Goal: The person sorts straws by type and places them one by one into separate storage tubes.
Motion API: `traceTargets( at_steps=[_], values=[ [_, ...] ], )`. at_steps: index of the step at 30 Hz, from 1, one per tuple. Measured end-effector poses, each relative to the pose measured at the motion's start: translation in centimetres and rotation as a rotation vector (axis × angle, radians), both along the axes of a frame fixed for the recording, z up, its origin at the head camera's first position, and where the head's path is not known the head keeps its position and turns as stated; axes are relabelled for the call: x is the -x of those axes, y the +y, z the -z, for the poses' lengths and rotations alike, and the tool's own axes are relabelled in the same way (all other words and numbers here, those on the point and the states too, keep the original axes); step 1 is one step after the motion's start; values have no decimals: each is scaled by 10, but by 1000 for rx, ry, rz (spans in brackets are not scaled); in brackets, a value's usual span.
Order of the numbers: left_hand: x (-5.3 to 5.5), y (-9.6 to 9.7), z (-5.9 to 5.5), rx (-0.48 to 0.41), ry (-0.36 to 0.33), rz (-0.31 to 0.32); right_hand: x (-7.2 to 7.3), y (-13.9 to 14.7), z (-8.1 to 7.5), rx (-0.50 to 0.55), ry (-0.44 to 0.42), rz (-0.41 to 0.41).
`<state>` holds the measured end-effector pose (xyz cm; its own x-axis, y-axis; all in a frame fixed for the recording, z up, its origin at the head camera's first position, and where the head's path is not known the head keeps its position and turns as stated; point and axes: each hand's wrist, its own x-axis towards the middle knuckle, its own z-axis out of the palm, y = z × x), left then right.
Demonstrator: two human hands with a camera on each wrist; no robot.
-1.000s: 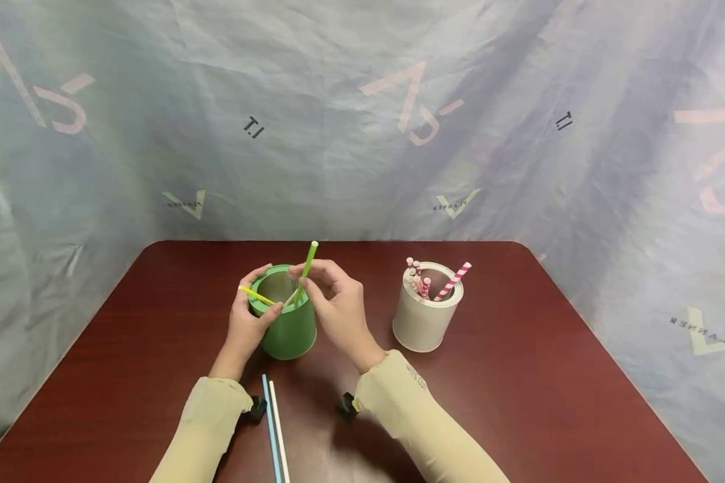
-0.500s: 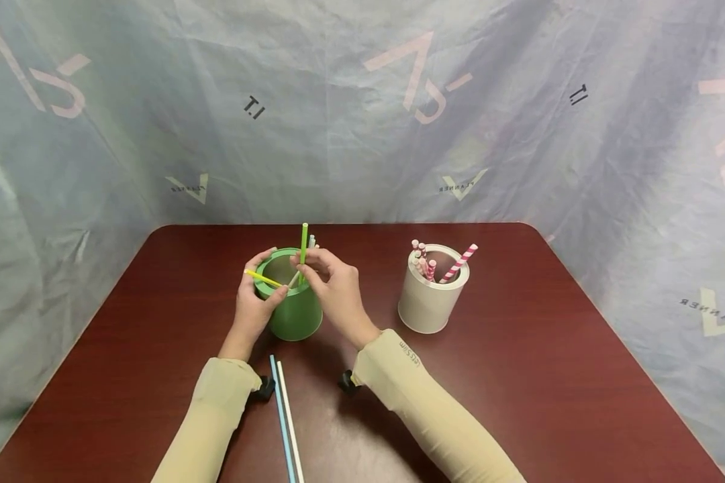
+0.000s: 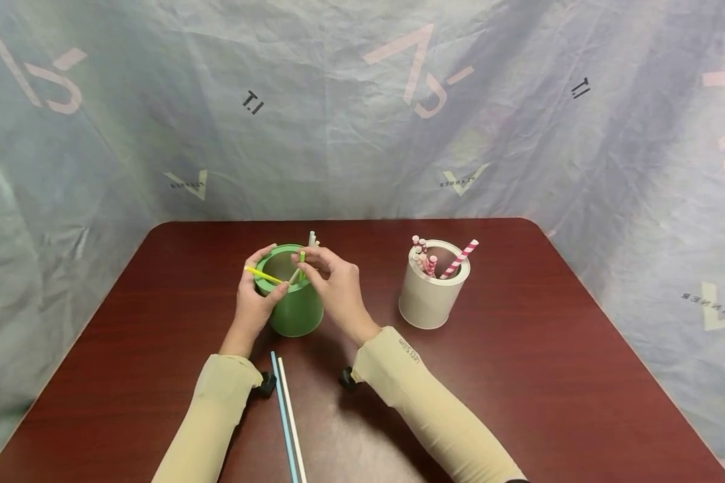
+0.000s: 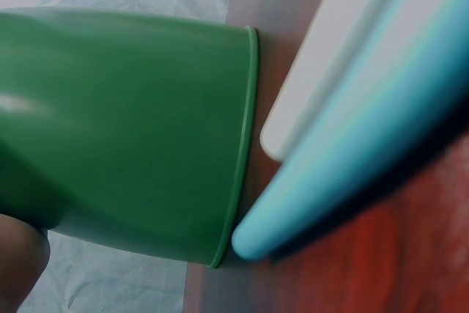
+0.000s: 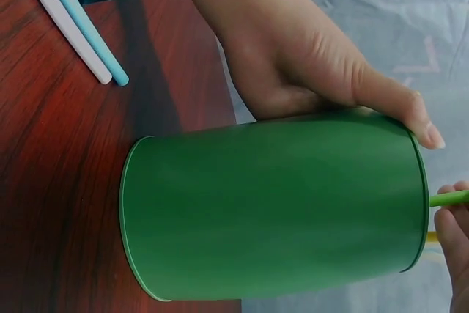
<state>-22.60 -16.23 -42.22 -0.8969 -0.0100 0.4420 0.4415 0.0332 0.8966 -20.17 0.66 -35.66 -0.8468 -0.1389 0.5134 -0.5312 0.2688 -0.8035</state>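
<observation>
A green canister (image 3: 295, 315) stands upright on the table, and my left hand (image 3: 252, 312) grips its left side with the thumb over the near rim. Between thumb and fingertips my right hand (image 3: 341, 292) pinches a green straw (image 3: 303, 256) at the canister's mouth; only its short top shows above the fingers. A yellow straw (image 3: 264, 275) leans across the left rim, close to the left thumb. Behind the right fingers, pale straw ends (image 3: 312, 238) poke up. In the right wrist view, the green straw (image 5: 448, 199) enters the mouth; the canister's inside is hidden there.
To the right stands a white canister (image 3: 425, 305) with several pink-and-white patterned straws (image 3: 461, 258). A blue straw (image 3: 284, 419) and a white straw (image 3: 293, 419) lie side by side on the table (image 3: 550, 376) between the forearms. A printed cloth (image 3: 338, 147) hangs behind.
The right hand's green straw has gone from standing tall above the rim to mostly down inside the green canister. The left hand keeps its grip. The head view has shifted slightly.
</observation>
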Motion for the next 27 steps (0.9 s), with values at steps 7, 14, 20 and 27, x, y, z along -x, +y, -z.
traceTargets(
  at_steps=[7, 14, 20, 27],
  values=[
    [1, 0, 1, 6, 15, -9, -1, 3, 2, 28, 33, 30],
    [-2, 0, 2, 9, 11, -13, -8, 9, 12, 56, 52, 101],
    [-4, 0, 1, 10, 17, -6, -16, 13, 22, 163, 21, 122],
    [-3, 0, 1, 17, 15, -3, -25, 15, 35, 166, -77, 125]
  ],
)
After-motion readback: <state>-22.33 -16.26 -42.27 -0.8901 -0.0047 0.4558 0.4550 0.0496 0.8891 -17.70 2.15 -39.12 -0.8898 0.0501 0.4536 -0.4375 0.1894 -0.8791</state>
